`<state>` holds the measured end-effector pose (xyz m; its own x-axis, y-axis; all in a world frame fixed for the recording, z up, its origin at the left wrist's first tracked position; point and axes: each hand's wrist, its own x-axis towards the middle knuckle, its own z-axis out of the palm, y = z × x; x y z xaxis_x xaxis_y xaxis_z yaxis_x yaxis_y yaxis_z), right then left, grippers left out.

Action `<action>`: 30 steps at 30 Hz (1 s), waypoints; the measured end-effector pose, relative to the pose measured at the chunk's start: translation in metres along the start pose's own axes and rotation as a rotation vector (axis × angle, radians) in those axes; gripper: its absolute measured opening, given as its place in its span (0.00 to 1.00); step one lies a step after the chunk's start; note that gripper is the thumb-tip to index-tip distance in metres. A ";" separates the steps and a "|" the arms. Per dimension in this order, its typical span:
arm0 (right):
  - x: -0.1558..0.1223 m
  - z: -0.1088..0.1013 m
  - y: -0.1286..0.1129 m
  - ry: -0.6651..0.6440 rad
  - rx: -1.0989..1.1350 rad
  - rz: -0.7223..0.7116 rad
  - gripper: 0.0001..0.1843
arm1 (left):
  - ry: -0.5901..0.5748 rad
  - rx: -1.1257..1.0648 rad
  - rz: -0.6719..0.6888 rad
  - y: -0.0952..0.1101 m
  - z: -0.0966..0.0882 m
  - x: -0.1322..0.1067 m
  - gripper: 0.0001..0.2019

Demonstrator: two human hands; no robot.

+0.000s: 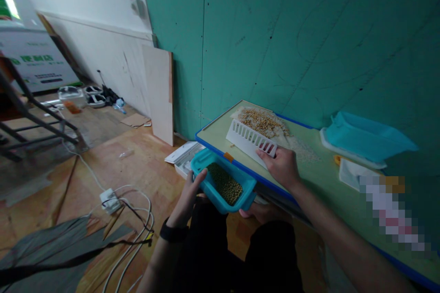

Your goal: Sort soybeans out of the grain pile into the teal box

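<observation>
My left hand (194, 187) grips the near left rim of a turquoise plastic basin (248, 187), held just below the table edge. Small green beans (220, 175) and pale yellowish beans (233, 192) lie in it. My right hand (283, 165) is closed round the right end of a white slotted plastic piece (245, 141), which stands on the light green tabletop (216, 128). Directly behind that piece spreads a pile of yellow beans (259, 121), with pale rice-like grains (302, 150) trailing off to the right.
A second turquoise basin (371, 137) rests on a white lid-like piece (354, 153) at the table's right. A green wall (247, 32) rises behind the table. On the floor at left lie a power strip (110, 200) and loose cables (149, 210). An opened white box (182, 153) is beside the basin.
</observation>
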<state>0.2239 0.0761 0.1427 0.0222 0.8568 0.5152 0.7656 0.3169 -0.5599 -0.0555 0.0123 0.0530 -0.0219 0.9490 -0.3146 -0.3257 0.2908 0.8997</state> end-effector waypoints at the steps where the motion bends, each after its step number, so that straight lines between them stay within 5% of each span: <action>1: 0.000 0.001 -0.001 -0.002 0.005 0.001 0.20 | 0.004 -0.001 -0.002 0.000 0.000 0.001 0.40; 6: 0.002 0.005 -0.004 -0.031 0.035 0.000 0.20 | 0.082 -0.018 -0.024 -0.003 -0.001 0.007 0.42; 20: 0.008 0.020 -0.015 -0.089 0.109 -0.007 0.18 | -0.001 0.067 -0.027 0.004 -0.017 0.020 0.41; 30: -0.022 0.018 -0.026 -0.087 0.181 -0.076 0.15 | -0.034 0.060 -0.022 0.003 -0.019 0.022 0.40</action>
<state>0.1924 0.0562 0.1342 -0.0925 0.8570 0.5069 0.6348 0.4430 -0.6331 -0.0746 0.0321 0.0427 0.0169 0.9454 -0.3255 -0.2681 0.3179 0.9094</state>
